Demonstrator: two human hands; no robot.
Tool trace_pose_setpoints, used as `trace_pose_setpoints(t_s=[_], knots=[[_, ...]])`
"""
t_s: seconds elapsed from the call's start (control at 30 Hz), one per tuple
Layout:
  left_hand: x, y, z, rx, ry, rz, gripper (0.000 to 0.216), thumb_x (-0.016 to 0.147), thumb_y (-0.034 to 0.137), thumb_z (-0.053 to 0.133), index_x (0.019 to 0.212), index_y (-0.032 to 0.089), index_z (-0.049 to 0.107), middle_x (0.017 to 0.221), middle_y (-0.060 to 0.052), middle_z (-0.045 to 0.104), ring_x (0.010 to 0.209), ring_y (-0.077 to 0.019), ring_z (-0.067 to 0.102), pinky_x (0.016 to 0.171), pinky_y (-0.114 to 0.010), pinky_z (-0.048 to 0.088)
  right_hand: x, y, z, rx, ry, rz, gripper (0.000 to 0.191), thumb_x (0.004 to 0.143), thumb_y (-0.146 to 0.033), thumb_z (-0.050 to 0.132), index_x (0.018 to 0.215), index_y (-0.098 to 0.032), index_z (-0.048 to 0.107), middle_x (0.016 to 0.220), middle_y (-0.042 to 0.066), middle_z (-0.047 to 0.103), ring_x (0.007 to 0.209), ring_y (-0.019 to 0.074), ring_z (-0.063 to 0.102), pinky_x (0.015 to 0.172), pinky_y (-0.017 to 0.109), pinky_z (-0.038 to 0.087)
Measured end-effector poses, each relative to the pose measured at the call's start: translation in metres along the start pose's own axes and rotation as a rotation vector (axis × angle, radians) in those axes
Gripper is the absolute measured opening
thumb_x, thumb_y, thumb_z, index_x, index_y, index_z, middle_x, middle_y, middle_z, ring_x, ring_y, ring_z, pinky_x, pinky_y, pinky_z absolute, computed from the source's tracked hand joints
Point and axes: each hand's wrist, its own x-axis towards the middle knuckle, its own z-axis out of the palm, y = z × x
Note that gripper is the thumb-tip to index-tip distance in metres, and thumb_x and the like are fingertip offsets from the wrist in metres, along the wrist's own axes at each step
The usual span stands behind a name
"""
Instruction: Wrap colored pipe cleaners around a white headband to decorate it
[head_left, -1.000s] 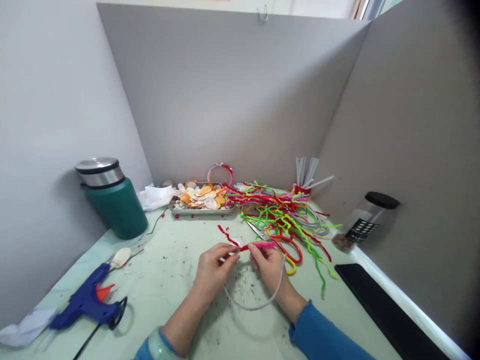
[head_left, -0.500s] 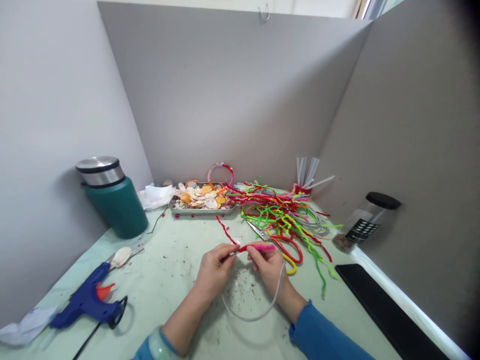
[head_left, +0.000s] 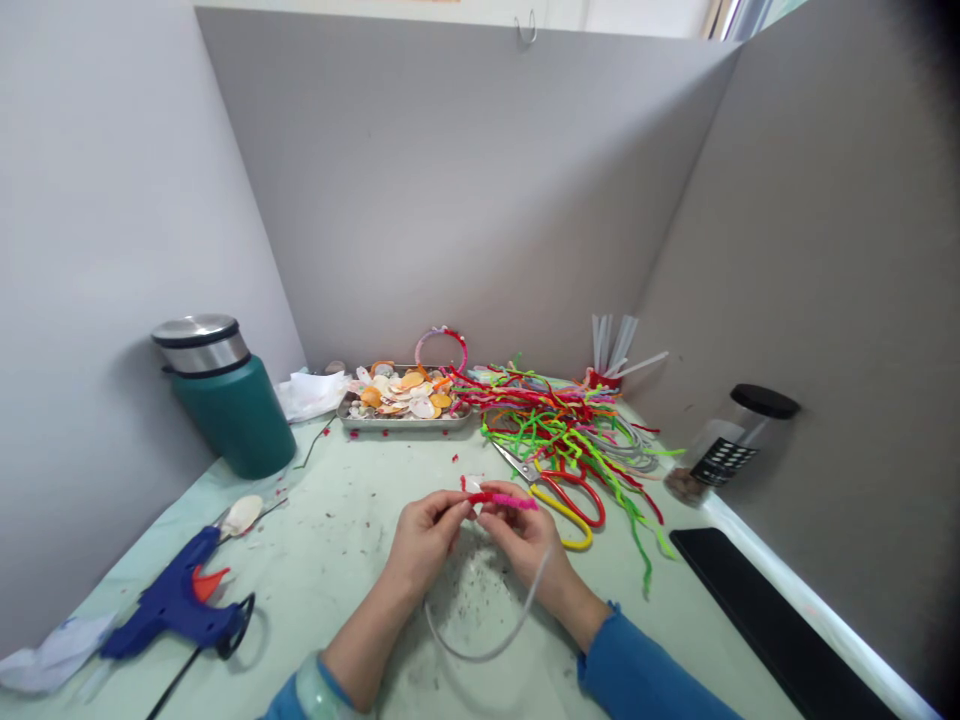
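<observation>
My left hand [head_left: 421, 540] is closed, pinching a pale flexible cord [head_left: 484, 658] where a red pipe cleaner [head_left: 480, 497] wraps round it. Opposite it, the fingers of my right hand [head_left: 536, 550] are closed at the same wrapped stretch, thumb below. A fuzzy pink pipe cleaner [head_left: 517, 502] covers the part beside the red one. The cord's bare length hangs in a loop toward me, below both hands. One short red end sticks up above the fingertips. Just beyond my right hand lie scissors [head_left: 574, 500] with red and yellow handles.
Behind lie a metal tray [head_left: 405, 424] of shells, a wrapped ring [head_left: 465, 350] and a heap of coloured pipe cleaners [head_left: 555, 410]. A green bottle [head_left: 232, 415] and blue glue gun [head_left: 176, 600] are left. Glue sticks [head_left: 615, 340], a black-lidded jar [head_left: 724, 450] and a black slab [head_left: 757, 610] are right.
The long red pipe cleaner end that stood up to the left now shows only as a short piece by the fingers. My right hand has turned and shifted slightly left; the cord loop moved left.
</observation>
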Motion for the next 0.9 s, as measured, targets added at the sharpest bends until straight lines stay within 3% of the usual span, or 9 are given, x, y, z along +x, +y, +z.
trace_pose_setpoints(t_s=[0.13, 0.27, 0.4, 0.53, 0.63, 0.7, 0.8, 0.9], knots=[[0.002, 0.001, -0.002, -0.186, -0.057, -0.018, 0.032, 0.069, 0.041, 0.063, 0.081, 0.011, 0.067, 0.045, 0.005, 0.051, 0.036, -0.0049, 0.034, 0.040, -0.019, 0.025, 0.000, -0.003, -0.001, -0.142, -0.058, -0.121, 0.018, 0.083, -0.027, 0.055, 0.097, -0.019, 0.063, 0.085, 0.005, 0.062, 0.073, 0.0159, 0.057, 0.065, 0.026, 0.045], [0.001, 0.005, -0.004, -0.338, -0.090, -0.100, 0.035, 0.064, 0.042, 0.069, 0.081, 0.012, 0.065, 0.055, 0.004, 0.057, 0.032, -0.0014, 0.031, 0.035, -0.018, 0.020, 0.000, -0.010, -0.003, -0.199, -0.094, -0.183, 0.021, 0.084, -0.021, 0.053, 0.103, -0.021, 0.063, 0.094, 0.006, 0.062, 0.084, 0.0179, 0.057, 0.072, 0.027, 0.044], [-0.004, 0.012, -0.004, -0.378, -0.214, -0.193, 0.034, 0.066, 0.043, 0.068, 0.078, 0.012, 0.063, 0.047, 0.007, 0.048, 0.029, -0.0004, 0.026, 0.032, -0.018, 0.013, 0.000, -0.009, -0.003, -0.243, -0.092, -0.162, 0.016, 0.084, -0.022, 0.052, 0.093, -0.019, 0.065, 0.081, 0.004, 0.063, 0.072, 0.0163, 0.056, 0.064, 0.025, 0.042], [-0.007, 0.013, -0.002, -0.373, -0.310, -0.195, 0.034, 0.066, 0.044, 0.068, 0.078, 0.012, 0.062, 0.049, 0.006, 0.050, 0.029, 0.0004, 0.025, 0.032, -0.017, 0.011, 0.002, -0.004, -0.004, -0.226, -0.112, -0.220, 0.020, 0.086, -0.021, 0.048, 0.081, -0.019, 0.067, 0.071, 0.003, 0.061, 0.068, 0.0158, 0.056, 0.063, 0.025, 0.043], [-0.006, 0.009, 0.000, -0.373, -0.325, -0.151, 0.037, 0.068, 0.042, 0.068, 0.089, 0.012, 0.062, 0.055, 0.003, 0.057, 0.032, 0.0001, 0.028, 0.035, -0.016, 0.016, 0.003, -0.002, -0.007, -0.204, -0.051, -0.268, 0.020, 0.083, -0.016, 0.050, 0.089, -0.021, 0.068, 0.080, 0.004, 0.064, 0.077, 0.0172, 0.059, 0.069, 0.027, 0.045], [-0.005, 0.005, 0.001, -0.381, -0.326, -0.102, 0.039, 0.069, 0.039, 0.067, 0.096, 0.012, 0.061, 0.063, 0.000, 0.063, 0.038, -0.0024, 0.039, 0.039, -0.016, 0.025, 0.003, -0.003, -0.009, -0.208, -0.003, -0.264, 0.021, 0.081, -0.014, 0.051, 0.092, -0.022, 0.068, 0.083, 0.004, 0.064, 0.078, 0.0174, 0.059, 0.068, 0.027, 0.046], [-0.005, 0.004, 0.002, -0.374, -0.314, -0.062, 0.035, 0.070, 0.037, 0.067, 0.095, 0.013, 0.062, 0.074, -0.005, 0.068, 0.062, -0.0111, 0.058, 0.055, -0.019, 0.038, 0.003, -0.002, -0.011, -0.206, 0.054, -0.247, 0.021, 0.081, -0.015, 0.053, 0.093, -0.022, 0.068, 0.084, 0.005, 0.065, 0.076, 0.0172, 0.060, 0.066, 0.027, 0.047], [-0.006, 0.005, 0.002, -0.342, -0.306, -0.063, 0.031, 0.071, 0.036, 0.067, 0.092, 0.013, 0.063, 0.077, -0.007, 0.070, 0.072, -0.0153, 0.061, 0.061, -0.021, 0.041, 0.003, 0.002, -0.010, -0.208, 0.066, -0.256, 0.022, 0.082, -0.015, 0.053, 0.095, -0.023, 0.068, 0.088, 0.005, 0.065, 0.080, 0.0175, 0.061, 0.070, 0.028, 0.048]])
